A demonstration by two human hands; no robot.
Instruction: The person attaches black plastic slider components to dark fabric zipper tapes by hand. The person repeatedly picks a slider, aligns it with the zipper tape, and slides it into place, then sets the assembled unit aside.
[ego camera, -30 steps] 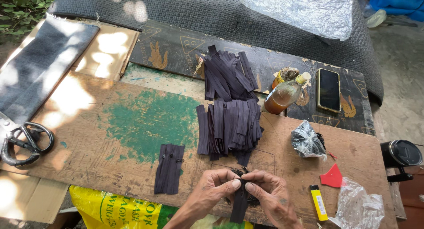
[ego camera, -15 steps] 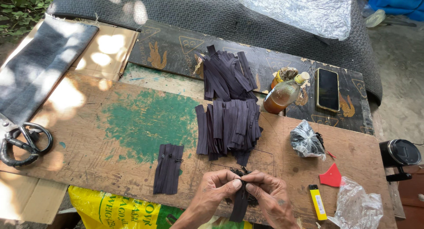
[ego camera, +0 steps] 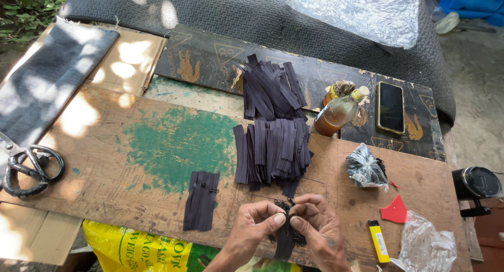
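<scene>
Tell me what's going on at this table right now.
A person holds a dark zipper strip between the left hand and right hand, fingertips pinched together at its top end, near the front edge of a worn wooden board. Behind the hands lie two piles of similar strips; a few lie apart to the left. A bottle of amber liquid, a phone and a yellow lighter sit to the right.

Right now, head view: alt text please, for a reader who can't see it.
Two bare hands, left hand and right hand, pinch a dark zipper strip over a worn wooden board with a green paint patch. Behind them lie piles of dark strips; a small finished stack sits to the left, and a yellow lighter and amber bottle to the right.
</scene>
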